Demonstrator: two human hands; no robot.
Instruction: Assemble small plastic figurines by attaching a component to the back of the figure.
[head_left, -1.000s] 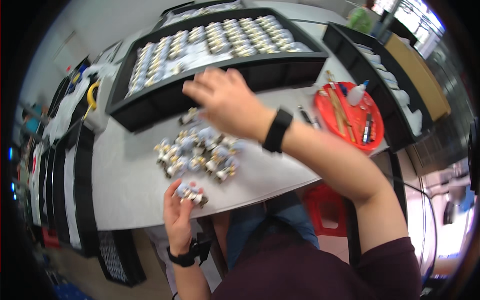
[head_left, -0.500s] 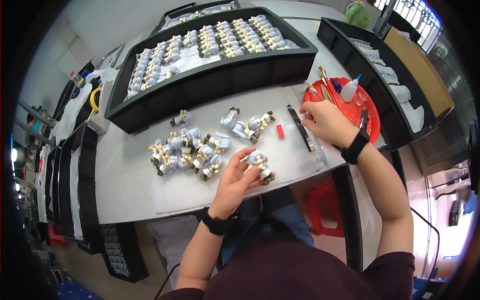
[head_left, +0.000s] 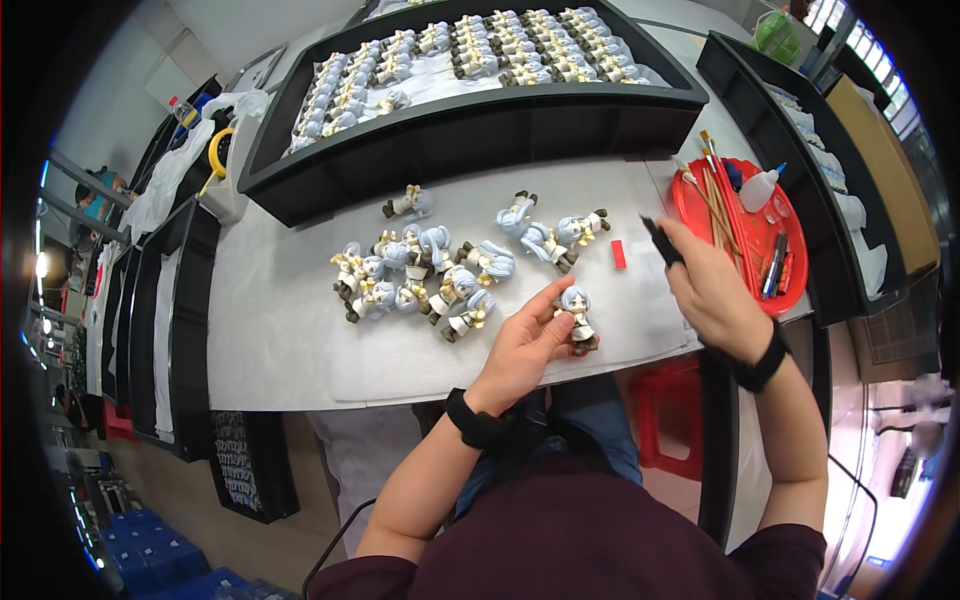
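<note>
My left hand (head_left: pixel 525 345) holds a small figurine (head_left: pixel 577 318) with pale blue hair and a white-and-gold outfit, upright near the front edge of the grey table (head_left: pixel 290 330). My right hand (head_left: pixel 712 295) is closed around a black pen-like tool (head_left: pixel 660 240), just left of the red round tray (head_left: pixel 790 285). A pile of several similar figurines (head_left: pixel 420 280) lies in the middle of the table, and a few more figurines (head_left: pixel 550 232) lie behind my hands. A small red block (head_left: pixel 618 254) rests between them.
A large black tray (head_left: pixel 480 125) filled with rows of figurines stands at the back. The red tray carries brushes, a pen and a small white squeeze bottle (head_left: pixel 758 188). Black crates (head_left: pixel 810 150) line the right side, dark racks (head_left: pixel 150 320) the left.
My right hand came back from the big black tray to the red tray and picked up the black tool. My left hand moved right, holding a figurine in front of me.
</note>
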